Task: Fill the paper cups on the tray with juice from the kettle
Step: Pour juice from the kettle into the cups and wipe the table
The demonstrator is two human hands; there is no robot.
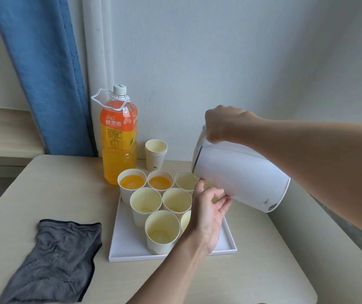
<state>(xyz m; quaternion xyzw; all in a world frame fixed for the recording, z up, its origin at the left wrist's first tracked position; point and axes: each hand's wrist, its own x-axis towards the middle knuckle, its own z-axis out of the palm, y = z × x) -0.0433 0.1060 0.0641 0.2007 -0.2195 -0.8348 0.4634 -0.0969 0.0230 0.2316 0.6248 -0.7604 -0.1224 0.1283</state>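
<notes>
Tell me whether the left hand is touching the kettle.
Touching. Head view: fingertips of the left hand rest against the kettle near its mouth.

The kettle (239,174) is seen to be of smooth, matt white plastic, the paper cups (162,229) of plain matt paper, the tray (171,256) of smooth white plastic, the bottle (118,139) of clear glossy plastic, the towel (52,260) of fluffy grey cloth, and the table (44,194) of pale, matt wood-look board.

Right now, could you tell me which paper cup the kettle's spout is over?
The third cup in the back row, right of the two juice-filled cups; the kettle has its spout above that cup's rim.
</notes>
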